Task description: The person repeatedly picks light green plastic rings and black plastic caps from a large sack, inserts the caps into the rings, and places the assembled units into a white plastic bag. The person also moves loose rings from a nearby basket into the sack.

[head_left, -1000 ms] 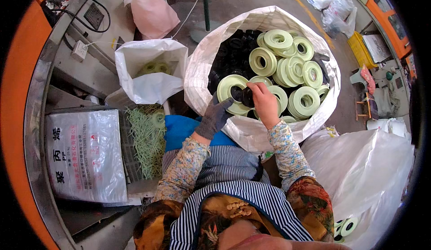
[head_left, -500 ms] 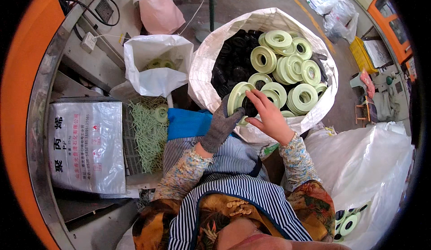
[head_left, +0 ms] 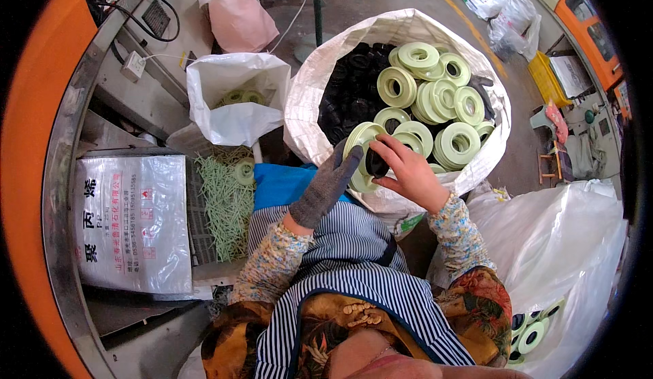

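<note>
My left hand (head_left: 329, 183), in a grey knitted glove, grips a stack of pale green plastic rings (head_left: 355, 136) at the near rim of a big white woven sack (head_left: 305, 122). A round black plastic part (head_left: 376, 164) is pinched in the bare fingers of my right hand (head_left: 411, 173), right up against the face of the nearest ring. Whether it sits inside that ring is hidden by my fingers. Inside the sack, black caps (head_left: 354, 100) lie on the left. Several more pale green rings (head_left: 457, 145) are piled on the right, and a dark glove (head_left: 484, 93) lies by the right wall.
A smaller white bag (head_left: 235, 124) with green rings stands left of the sack. Below it are thin green plastic sticks (head_left: 224, 209) and a printed plastic bag (head_left: 136, 226). To my right is a large translucent bag (head_left: 558, 243). A green pole (head_left: 317, 8) stands beyond the sack.
My left fingers have straightened along the ring stack. The black part shows more plainly between my right fingers and the ring. My right hand has moved slightly right and down.
</note>
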{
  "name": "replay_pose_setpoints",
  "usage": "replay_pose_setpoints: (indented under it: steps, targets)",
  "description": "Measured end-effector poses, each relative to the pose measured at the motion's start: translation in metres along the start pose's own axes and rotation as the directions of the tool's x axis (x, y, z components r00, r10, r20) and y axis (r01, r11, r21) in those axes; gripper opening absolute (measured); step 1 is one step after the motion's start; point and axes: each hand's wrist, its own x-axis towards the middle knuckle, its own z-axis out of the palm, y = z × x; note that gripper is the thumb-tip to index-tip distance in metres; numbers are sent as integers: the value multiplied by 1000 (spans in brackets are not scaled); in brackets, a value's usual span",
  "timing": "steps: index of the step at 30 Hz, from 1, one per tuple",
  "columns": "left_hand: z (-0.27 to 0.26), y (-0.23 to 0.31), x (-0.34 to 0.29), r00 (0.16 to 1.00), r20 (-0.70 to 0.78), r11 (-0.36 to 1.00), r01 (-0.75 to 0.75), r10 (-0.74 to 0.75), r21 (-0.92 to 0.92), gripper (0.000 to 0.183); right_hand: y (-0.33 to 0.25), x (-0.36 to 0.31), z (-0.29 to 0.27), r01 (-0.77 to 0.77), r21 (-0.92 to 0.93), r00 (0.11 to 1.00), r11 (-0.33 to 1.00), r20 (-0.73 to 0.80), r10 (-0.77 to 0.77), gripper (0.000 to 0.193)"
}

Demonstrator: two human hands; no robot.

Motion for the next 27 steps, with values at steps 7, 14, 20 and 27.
replay_pose_setpoints:
  steps: [7,14,20,27]
  targets:
    - [11,0,7,999,-46,994,-20,25,107,51,-3,-1,10,-308,155,950,939,-3,312,70]
    - [43,11,3,915,-13,832,361,-403,-422,50,6,-13,46,-288,940,739,-183,340,582,44]
    - [46,-57,-15,909,-125,917,400,-397,-8,48,35,-88,40,218,779,785,-588,217,580,53]
    - [100,-105,34,814,223,843,508,-537,174,40,32,-135,-141,734,652,644,-192,-576,504,71]
